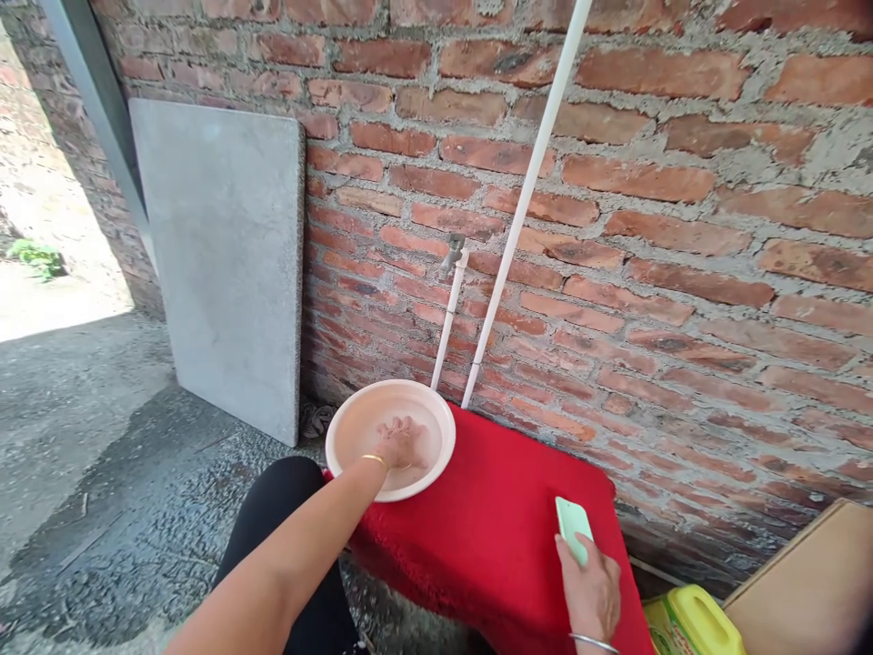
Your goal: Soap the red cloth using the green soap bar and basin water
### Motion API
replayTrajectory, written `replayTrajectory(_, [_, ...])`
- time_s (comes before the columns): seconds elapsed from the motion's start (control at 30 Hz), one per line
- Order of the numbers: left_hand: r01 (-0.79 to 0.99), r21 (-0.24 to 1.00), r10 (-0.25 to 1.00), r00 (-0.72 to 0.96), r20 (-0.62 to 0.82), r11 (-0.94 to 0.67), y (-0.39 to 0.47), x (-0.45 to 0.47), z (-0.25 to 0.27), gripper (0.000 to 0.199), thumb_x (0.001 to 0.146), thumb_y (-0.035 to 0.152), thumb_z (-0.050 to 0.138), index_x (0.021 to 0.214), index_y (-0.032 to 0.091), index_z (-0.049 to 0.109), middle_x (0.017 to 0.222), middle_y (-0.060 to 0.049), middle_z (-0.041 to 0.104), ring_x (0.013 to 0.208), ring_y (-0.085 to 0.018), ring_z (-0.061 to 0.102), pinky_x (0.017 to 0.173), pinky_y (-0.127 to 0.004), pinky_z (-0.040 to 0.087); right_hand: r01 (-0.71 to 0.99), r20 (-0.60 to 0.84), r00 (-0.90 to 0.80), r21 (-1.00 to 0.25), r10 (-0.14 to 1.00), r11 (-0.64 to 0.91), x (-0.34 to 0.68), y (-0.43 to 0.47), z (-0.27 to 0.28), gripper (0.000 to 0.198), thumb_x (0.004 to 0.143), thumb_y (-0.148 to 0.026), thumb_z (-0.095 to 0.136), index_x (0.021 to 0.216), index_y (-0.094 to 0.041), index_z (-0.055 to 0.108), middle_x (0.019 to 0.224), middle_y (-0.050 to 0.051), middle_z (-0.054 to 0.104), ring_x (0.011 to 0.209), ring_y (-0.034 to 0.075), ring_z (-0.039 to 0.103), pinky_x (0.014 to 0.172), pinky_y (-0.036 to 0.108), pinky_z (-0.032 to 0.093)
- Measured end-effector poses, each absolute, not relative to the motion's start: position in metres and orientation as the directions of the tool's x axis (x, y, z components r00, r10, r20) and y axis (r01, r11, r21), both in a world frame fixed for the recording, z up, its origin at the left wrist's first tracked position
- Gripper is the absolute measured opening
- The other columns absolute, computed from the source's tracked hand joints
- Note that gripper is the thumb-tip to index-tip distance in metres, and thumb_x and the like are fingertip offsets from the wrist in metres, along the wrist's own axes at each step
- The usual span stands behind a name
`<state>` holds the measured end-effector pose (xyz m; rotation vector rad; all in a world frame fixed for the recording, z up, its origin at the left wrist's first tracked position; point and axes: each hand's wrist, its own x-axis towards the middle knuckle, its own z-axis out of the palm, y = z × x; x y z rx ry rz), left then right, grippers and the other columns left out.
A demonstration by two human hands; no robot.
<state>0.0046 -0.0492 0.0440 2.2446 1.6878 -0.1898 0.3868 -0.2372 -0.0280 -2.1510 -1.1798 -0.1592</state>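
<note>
My left hand [400,441] is down in a pale pink basin [334,446] of cloudy water. Its fingers look spread and slightly bent, with nothing visible in them. A thin gold bangle circles that wrist. The basin sits on the far left end of a low table covered with a red cloth [491,509]. Over the right part of the cloth, my right hand [592,587] grips a flat, pale green rectangular block [573,520] between thumb and fingers. Whether the block is soap or something else is unclear. A silver bangle is on the right wrist.
A brick wall [655,309] rises behind the table, with a tap [454,250] and a long white pipe [525,200]. A grey slab [225,264] leans at left over wet concrete. A yellow jug [696,619] and a cardboard box [811,582] stand at lower right.
</note>
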Motion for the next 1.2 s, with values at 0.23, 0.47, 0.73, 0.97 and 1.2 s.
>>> replayTrajectory(0.23, [0.951, 0.173, 0.912, 0.296, -0.285, -0.255, -0.046, 0.002, 0.039, 0.089, 0.068, 0.063, 0.065, 0.149, 0.033, 0.043, 0.154, -0.019, 0.037, 0.139, -0.047, 0.031, 0.102, -0.073, 0.029, 0.848, 0.489, 0.278, -0.529, 0.827, 0.027, 0.309, -0.232, -0.034, 0.062, 0.087, -0.074, 0.046, 0.106, -0.022, 0.073, 0.102, 0.011, 0.064, 0.094, 0.029, 0.066, 0.082, 0.043, 0.056])
replayTrajectory(0.47, [0.955, 0.162, 0.911, 0.288, -0.295, -0.249, -0.047, 0.003, 0.04, 0.09, 0.069, 0.062, 0.065, 0.151, 0.031, 0.041, 0.156, -0.02, 0.035, 0.14, -0.049, 0.029, 0.103, -0.072, 0.029, 0.923, 0.499, 0.111, -0.373, 0.859, 0.098, 0.296, -0.233, -0.042, 0.049, 0.094, -0.062, 0.043, 0.108, -0.027, 0.074, 0.106, 0.01, 0.066, 0.092, 0.028, 0.067, 0.081, 0.043, 0.056])
replayTrajectory(0.73, [0.955, 0.168, 0.912, 0.286, -0.294, -0.245, -0.05, 0.005, 0.046, 0.088, 0.07, 0.061, 0.064, 0.149, 0.029, 0.043, 0.153, -0.02, 0.037, 0.139, -0.047, 0.031, 0.102, -0.073, 0.03, 0.805, 0.439, 0.572, -0.463, 0.693, -0.371, 0.391, -0.246, -0.024, 0.075, 0.084, -0.08, 0.034, 0.103, -0.02, 0.075, 0.083, 0.016, 0.064, 0.085, 0.039, 0.064, 0.064, 0.051, 0.052])
replayTrajectory(0.97, [0.954, 0.165, 0.915, 0.287, -0.283, -0.249, -0.052, 0.005, 0.048, 0.085, 0.071, 0.06, 0.065, 0.148, 0.029, 0.044, 0.153, -0.02, 0.038, 0.138, -0.049, 0.032, 0.102, -0.073, 0.03, 0.868, 0.486, 0.228, -0.495, 0.844, 0.051, 0.308, -0.238, -0.033, 0.061, 0.089, -0.073, 0.045, 0.108, -0.023, 0.073, 0.103, 0.011, 0.066, 0.092, 0.028, 0.067, 0.082, 0.041, 0.055])
replayTrajectory(1.2, [0.956, 0.146, 0.909, 0.29, -0.301, -0.256, -0.049, 0.004, 0.046, 0.088, 0.072, 0.062, 0.063, 0.15, 0.03, 0.041, 0.156, -0.019, 0.035, 0.14, -0.048, 0.03, 0.103, -0.073, 0.031, 0.951, 0.474, 0.072, -0.297, 0.878, 0.083, 0.302, -0.241, -0.039, 0.039, 0.09, -0.057, 0.051, 0.109, -0.031, 0.074, 0.11, 0.009, 0.069, 0.096, 0.027, 0.068, 0.083, 0.043, 0.052])
